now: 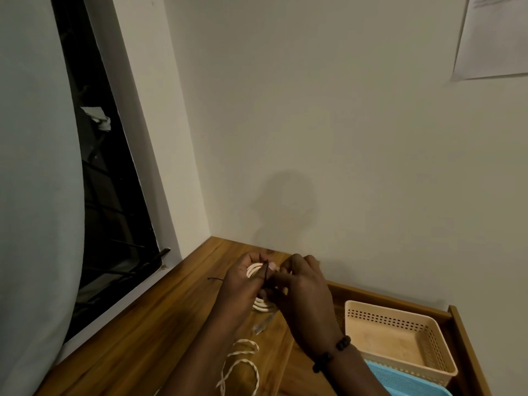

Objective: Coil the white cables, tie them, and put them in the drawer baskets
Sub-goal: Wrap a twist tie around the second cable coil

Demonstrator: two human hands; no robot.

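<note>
Two hands meet over the far corner of the wooden desk top (160,318), close to the wall. The left hand (238,284) has its fingers curled round a coiled white cable (255,269); several loops of the coil show above its thumb and more loops show below its fingers, near the desk surface. A thin dark tie (266,271) runs upright across the coil right between the two hands, and one loose end of it trails out sideways beyond the left hand's knuckles. The right hand (303,292) has its fingers bent inward toward the tie, thumb and forefinger drawn together at it; they appear to pinch it, though the tips themselves are dark and partly hidden, so the exact grip cannot be told. A dark beaded bracelet (331,354) sits on the right wrist. Below the left wrist, nearer the person than the fingers, a loose white twisted cable (243,364) lies in open loops on the desk. Beside the right wrist, on the side away from the left hand, an open wooden drawer (464,350) holds a beige perforated basket (400,318), and a blue basket (400,378) lies just nearer the person, touching or nearly touching it. Beyond the fingers stands the pale wall (343,138), with a sheet of paper (494,35) fixed high on it, and a dark window (108,181) lies off past the left hand.
</note>
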